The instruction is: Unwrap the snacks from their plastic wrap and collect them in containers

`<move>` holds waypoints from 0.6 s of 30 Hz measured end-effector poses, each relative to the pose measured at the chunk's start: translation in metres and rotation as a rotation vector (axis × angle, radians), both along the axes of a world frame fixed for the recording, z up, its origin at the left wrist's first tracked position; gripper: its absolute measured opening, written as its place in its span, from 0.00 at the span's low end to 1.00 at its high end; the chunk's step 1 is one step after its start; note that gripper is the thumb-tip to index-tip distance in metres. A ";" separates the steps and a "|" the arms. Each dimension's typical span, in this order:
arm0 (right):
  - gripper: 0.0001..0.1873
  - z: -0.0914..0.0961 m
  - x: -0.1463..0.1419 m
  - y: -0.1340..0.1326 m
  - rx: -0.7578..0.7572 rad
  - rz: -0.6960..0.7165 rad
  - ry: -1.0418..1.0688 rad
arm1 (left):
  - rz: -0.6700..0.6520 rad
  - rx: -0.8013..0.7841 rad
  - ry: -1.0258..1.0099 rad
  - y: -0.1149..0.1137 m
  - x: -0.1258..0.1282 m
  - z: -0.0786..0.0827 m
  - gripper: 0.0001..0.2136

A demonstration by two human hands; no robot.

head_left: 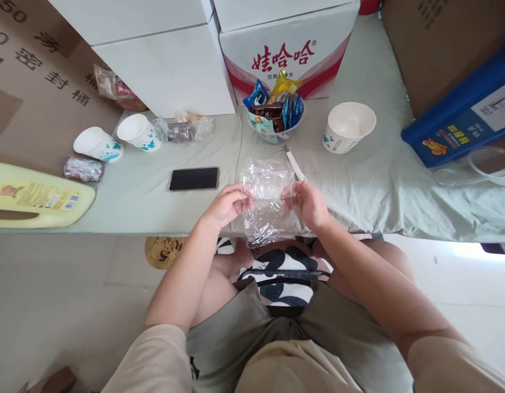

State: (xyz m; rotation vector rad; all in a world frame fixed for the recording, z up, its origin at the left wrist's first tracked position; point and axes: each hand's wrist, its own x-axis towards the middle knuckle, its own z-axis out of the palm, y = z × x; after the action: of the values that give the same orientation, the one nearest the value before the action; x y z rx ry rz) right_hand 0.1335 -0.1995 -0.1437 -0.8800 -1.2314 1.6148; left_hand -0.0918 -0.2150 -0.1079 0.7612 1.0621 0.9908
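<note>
A clear crinkled plastic bag (265, 197) is held up at the near edge of the cloth-covered table (367, 180). My left hand (227, 204) pinches its left edge with closed fingers. My right hand (307, 203) pinches its right edge the same way. The bag hangs between the two hands, partly over the table edge. Just beyond it stands a bowl of wrapped snacks (275, 112), with a thin white strip (295, 164) lying between them.
A black phone (194, 178) lies left of the bag. Two paper cups (99, 144) (140, 132) stand at the left, a larger paper bowl (349, 127) at the right. White boxes (166, 65), a printed carton (289, 43), a yellow jug (35, 196) and a blue box (461, 120) ring the table.
</note>
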 end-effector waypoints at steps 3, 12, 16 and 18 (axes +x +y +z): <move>0.35 0.004 -0.002 0.000 -0.005 -0.065 -0.124 | 0.008 -0.034 -0.032 0.001 0.000 -0.001 0.03; 0.23 0.016 -0.001 -0.003 0.054 -0.013 -0.199 | 0.009 -0.009 0.144 0.003 0.002 0.000 0.20; 0.24 0.013 0.000 -0.002 0.067 -0.011 -0.222 | -0.018 0.013 0.173 0.000 0.002 -0.001 0.16; 0.20 0.010 -0.001 -0.001 0.069 -0.009 -0.250 | -0.025 0.018 0.169 -0.001 0.002 -0.001 0.17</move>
State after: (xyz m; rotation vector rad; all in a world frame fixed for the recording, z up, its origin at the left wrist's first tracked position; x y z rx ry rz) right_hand 0.1327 -0.2002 -0.1334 -1.0649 -1.4441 1.4784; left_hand -0.0895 -0.2159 -0.1091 0.8832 1.1877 0.9281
